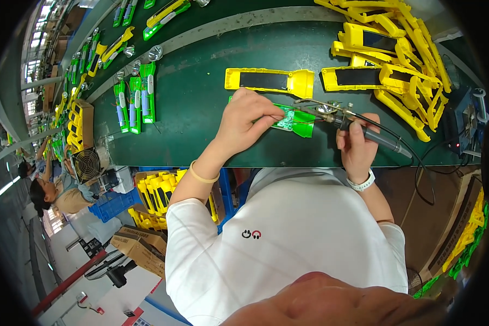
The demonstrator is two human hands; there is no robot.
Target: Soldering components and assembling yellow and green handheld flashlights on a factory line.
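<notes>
A green torch housing [304, 130] with a small circuit board [284, 120] lies on the bench in front of me. My left hand [245, 120] is over its left part, thumb and forefinger pinched on what looks like a thin wire; the fingers hide much of the housing. In my right hand [358, 144] is a soldering iron [384, 141] with a thin metal feed tube, its tip pointing left towards the board. A shiny lamp reflector [327, 107] sits just behind the iron's front end. Behind the housing lies a yellow housing half [300, 83] with a dark panel.
Yellow housing halves [364, 79] are heaped at the right. Several green housings with batteries [135, 103] stand at the left, by a metal rail [223, 32]. A black cable [418, 168] runs from the iron near a dark box [455, 127]. Another person [51, 190] works far left.
</notes>
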